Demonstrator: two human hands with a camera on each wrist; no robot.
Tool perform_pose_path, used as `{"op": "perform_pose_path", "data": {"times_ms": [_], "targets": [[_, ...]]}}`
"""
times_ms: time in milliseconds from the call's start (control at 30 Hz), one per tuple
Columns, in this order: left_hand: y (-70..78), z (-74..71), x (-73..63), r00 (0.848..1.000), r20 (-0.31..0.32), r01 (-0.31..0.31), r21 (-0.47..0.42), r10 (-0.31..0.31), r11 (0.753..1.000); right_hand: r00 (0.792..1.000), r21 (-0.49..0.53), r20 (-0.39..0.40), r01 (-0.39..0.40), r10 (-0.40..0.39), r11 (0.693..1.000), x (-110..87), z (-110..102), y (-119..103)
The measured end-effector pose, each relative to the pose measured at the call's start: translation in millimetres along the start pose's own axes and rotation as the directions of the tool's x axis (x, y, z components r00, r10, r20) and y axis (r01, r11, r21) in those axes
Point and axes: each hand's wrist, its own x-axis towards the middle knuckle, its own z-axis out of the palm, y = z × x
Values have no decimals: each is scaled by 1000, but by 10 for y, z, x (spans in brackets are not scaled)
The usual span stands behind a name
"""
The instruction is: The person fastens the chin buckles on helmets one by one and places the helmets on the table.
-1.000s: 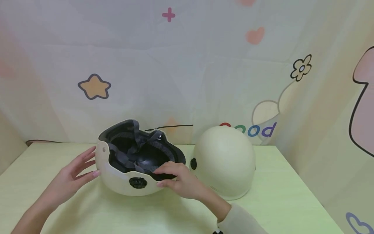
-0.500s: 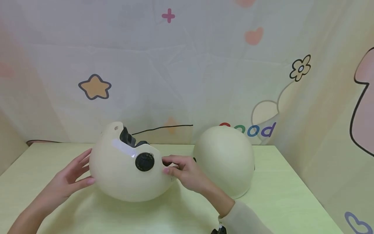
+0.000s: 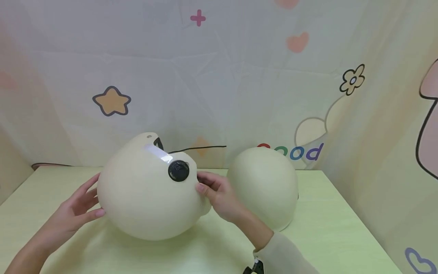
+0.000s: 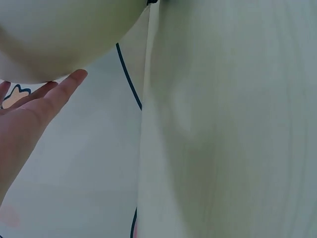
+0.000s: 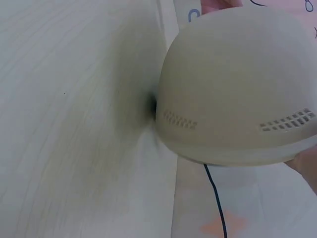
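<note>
A cream helmet (image 3: pixel 147 198) is tilted on its side at the left of the table, its domed shell towards me and a round black disc (image 3: pixel 178 170) on its side. My right hand (image 3: pixel 222 196) grips the rim at its right, thumb outside and fingers inside; in the right wrist view only a sliver of that hand (image 5: pixel 304 169) shows past the shell. On the opposite side, my left hand (image 3: pixel 70 215) touches the shell with fingers spread and fairly straight. Those fingers (image 4: pixel 59 94) lie against the shell in the left wrist view too. The helmet's inside is hidden.
A second cream helmet (image 3: pixel 263 186) stands dome up on the pale table (image 3: pixel 335 236), just right of my right hand. Behind the table hangs a printed cloth (image 3: pixel 164 83), with a thin black line (image 3: pixel 205 147) across it.
The helmet has rolled from opening-up, with lining and straps showing, to shell towards me. My right hand has risen slightly with the rim; my left hand has shifted a little left.
</note>
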Motion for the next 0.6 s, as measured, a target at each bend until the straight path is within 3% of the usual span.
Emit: {"op": "perform_pose_path", "data": {"times_ms": [133,367,600], "targets": [[-43,-2,19,999,24,-19,-101,21,995,1000,163,-19,9,-6,987,21,-16,-1],[-54,31,64,1000,22,21,-133,-18,991,999,125,-49,11,-4,992,37,-27,-10],[-83,119,182,992,78,108,-117,-100,987,985,233,-152,-47,84,971,38,-73,1]]}}
